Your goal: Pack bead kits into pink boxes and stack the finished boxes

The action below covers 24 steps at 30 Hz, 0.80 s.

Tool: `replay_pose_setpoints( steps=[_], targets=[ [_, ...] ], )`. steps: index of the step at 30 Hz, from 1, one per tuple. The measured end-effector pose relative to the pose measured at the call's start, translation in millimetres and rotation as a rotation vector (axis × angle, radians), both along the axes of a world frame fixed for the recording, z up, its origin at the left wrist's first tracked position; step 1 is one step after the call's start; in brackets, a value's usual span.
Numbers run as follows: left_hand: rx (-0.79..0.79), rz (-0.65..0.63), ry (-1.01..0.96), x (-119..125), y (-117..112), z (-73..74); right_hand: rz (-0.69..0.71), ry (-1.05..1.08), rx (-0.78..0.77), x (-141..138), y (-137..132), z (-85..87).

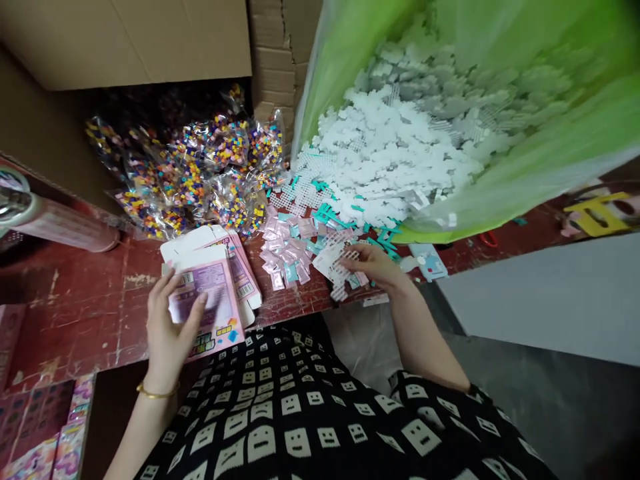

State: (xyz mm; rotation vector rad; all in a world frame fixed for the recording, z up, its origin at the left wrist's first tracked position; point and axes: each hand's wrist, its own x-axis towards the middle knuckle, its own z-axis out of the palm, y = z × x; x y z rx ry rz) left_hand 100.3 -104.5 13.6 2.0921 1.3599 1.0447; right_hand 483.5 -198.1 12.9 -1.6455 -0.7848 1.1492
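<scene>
My left hand lies with fingers spread over a flat pink and purple printed box, its white flap standing out at the far end. More such boxes lie beneath it. In my right hand a white perforated plastic sheet is pinched between thumb and fingers. Just left of that sheet lies a pile of small pink and teal sachets. Thin teal plastic pieces are scattered behind my right hand.
A green-lined bag full of white perforated sheets leans open at the back right. Clear bags of colourful beads spill from a cardboard box. A bottle lies at left; a yellow object sits far right.
</scene>
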Motion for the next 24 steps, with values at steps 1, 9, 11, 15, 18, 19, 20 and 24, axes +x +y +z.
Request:
replay_pose_setpoints(
  steps=[1,9,11,15,18,19,20,24],
  targets=[
    [-0.052,-0.070,-0.085,11,-9,2.2,0.046,0.017,0.055,-17,4,0.9],
    [-0.919,-0.535,-0.460,118,-39,-17.7,-0.180,-0.637,0.170,-51,16,-42.4],
    [-0.947,-0.501,-0.491,123,-39,-24.2,-0.381,-0.870,-0.137,-19,13,-66.8],
    [-1.014,-0.541,-0.465,121,-42,-31.2,-0.377,-0.965,-0.342,24,1,-96.8],
    [-0.998,-0.533,-0.388,119,-47,-34.2,-0.390,-0.943,-0.255,37,-5,-96.7],
    [-0.982,-0.529,-0.351,118,-47,-35.0,-0.393,-0.939,-0.241,41,-5,-94.0],
    [-0.967,-0.527,-0.319,118,-48,-35.7,-0.391,-0.943,-0.241,45,-5,-90.8],
    [-0.935,-0.533,-0.277,117,-47,-38.5,-0.310,-1.013,-0.297,57,-1,-79.8]
  ],
)
